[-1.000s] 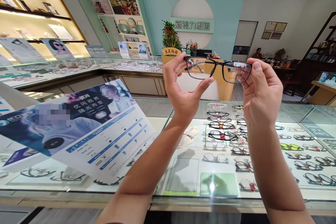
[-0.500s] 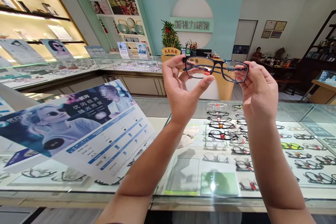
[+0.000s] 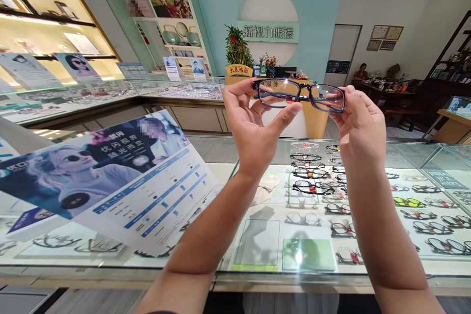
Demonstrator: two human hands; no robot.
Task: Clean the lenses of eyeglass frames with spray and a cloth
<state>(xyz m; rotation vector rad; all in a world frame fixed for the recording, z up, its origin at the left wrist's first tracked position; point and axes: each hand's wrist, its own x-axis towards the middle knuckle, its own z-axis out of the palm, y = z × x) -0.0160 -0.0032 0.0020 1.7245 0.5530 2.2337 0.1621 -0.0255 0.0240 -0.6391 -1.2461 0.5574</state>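
Observation:
A pair of dark-framed eyeglasses [image 3: 304,85] is held up above the glass display counter, front towards me, with a small red tag behind the lenses. My left hand [image 3: 253,127] grips the frame's left end; its thumb points right, below the left lens. At the right end, my right hand [image 3: 362,125] pinches the frame's corner between thumb and fingers. The folded temples show through the lenses. Some fingertips of both hands are hidden behind the frame.
The glass counter [image 3: 257,279] holds rows of eyeglasses [image 3: 312,187] under its top. A cloth [image 3: 265,189] and a green pad [image 3: 308,255] lie near the middle. A large printed leaflet [image 3: 110,171] stands at left. Beyond, a person [image 3: 362,72] sits at a table.
The eyeglasses and my right hand have shifted slightly left. The frame is a little more level, and both hands keep their grip. The view has barely moved.

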